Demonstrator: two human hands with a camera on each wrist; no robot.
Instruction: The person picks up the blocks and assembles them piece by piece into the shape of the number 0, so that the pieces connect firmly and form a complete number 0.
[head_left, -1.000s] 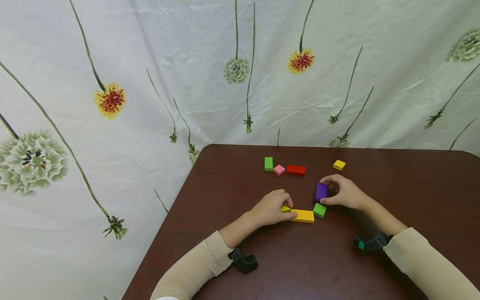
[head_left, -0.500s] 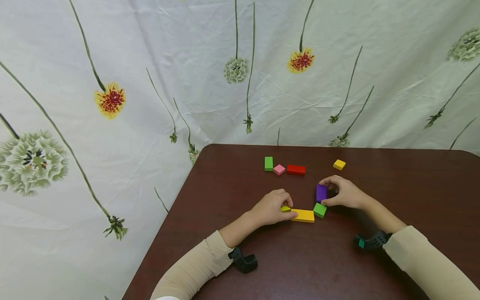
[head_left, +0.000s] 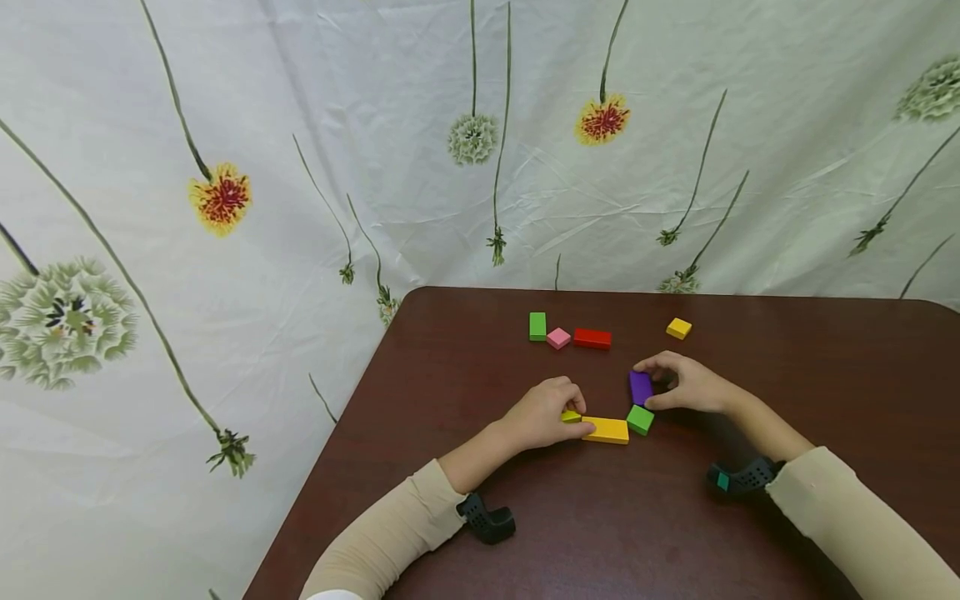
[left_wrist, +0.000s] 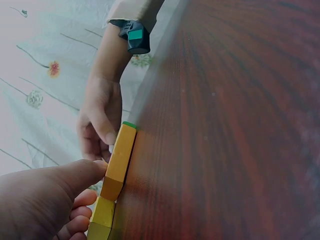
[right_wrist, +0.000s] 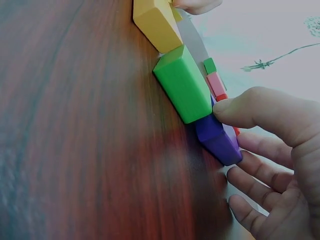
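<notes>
My right hand [head_left: 692,385] holds a purple block [head_left: 641,388], thumb at its near end and a finger at its far end. The purple block touches or nearly touches a green block [right_wrist: 185,85], which meets one end of a long orange block [head_left: 606,430]. At the other end of the orange block sits a smaller yellow block [left_wrist: 102,212]. My left hand [head_left: 542,415] rests at this joint, its thumb on the orange block and its curled fingers behind the blocks. The hand partly covers the yellow block in the head view.
Farther back on the dark brown table [head_left: 480,333] lie a second green block [head_left: 537,327], a pink block [head_left: 558,337] and a red block [head_left: 592,338]. Another yellow block [head_left: 678,328] lies beyond my right hand. A flowered cloth [head_left: 420,150] hangs behind the table.
The purple block has shifted slightly toward me and turned a little, its far end swinging left with my right fingers. My left hand and the orange block have stayed put.
</notes>
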